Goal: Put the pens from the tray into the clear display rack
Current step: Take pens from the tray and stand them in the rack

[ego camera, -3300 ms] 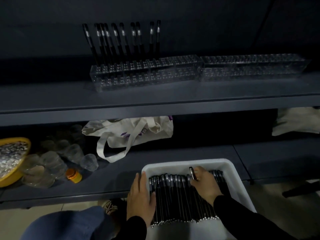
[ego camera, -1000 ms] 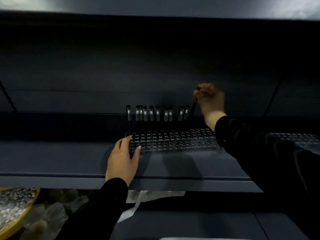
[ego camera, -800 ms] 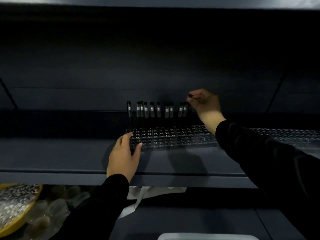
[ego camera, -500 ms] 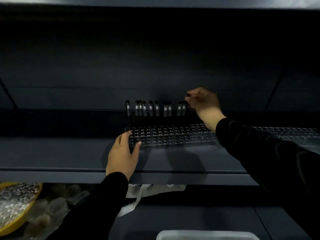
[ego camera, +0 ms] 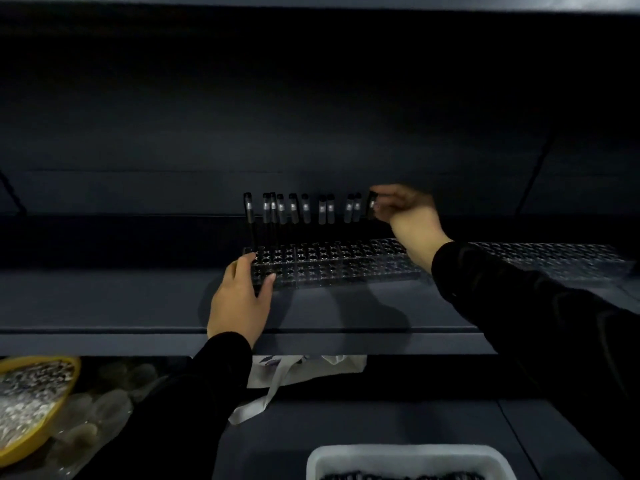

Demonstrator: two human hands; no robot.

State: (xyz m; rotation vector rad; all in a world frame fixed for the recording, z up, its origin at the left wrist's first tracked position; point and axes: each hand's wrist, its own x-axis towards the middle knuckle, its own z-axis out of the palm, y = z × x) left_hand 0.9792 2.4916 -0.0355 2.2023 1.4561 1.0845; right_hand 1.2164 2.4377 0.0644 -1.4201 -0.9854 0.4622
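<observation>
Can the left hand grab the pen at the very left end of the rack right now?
Probably yes. The left hand already rests on the left end of the clear plastic display rack, and the leftmost black pen stands upright just above its fingertips, with nothing between them.

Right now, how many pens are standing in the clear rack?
11, as far as the dim view shows. Ten stand along the back row of the clear rack, from the leftmost pen rightward; the eleventh pen stands at the right end by the right hand. Close pairs may hide more.
</observation>
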